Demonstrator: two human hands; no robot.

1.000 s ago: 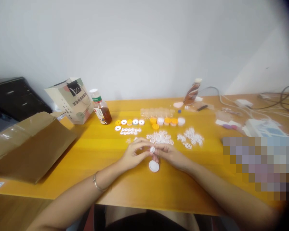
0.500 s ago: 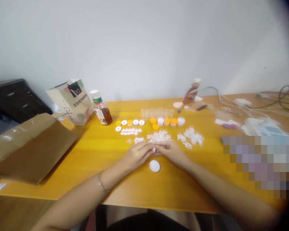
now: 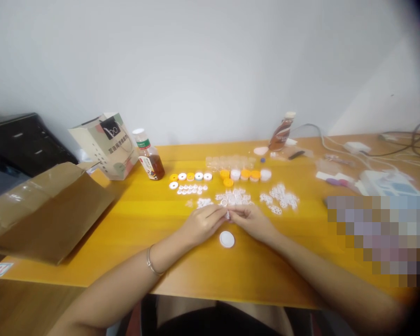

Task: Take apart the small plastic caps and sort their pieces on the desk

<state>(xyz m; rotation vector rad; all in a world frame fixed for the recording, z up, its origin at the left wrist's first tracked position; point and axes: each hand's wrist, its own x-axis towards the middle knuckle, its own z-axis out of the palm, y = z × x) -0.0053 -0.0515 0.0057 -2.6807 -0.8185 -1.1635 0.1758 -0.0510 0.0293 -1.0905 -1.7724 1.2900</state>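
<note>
Above the tabletop (image 3: pixel 91 242), our left hand (image 3: pixel 201 226) and right hand (image 3: pixel 254 223) pinch one small white part (image 3: pixel 227 215); a white cap (image 3: pixel 227 239) lies below, finished caps (image 3: pixel 245 175) behind, loose parts (image 3: pixel 278 198) remaining.

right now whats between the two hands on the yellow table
In the head view, a small white plastic piece is pinched between the left hand and right hand, above a round white cap.

Single head-worn view: looks forward and down across the worktop (image 3: pixel 126 233) toward the wall beyond the fingers (image 3: pixel 219 212), forearms close below, small parts farther out.
</note>
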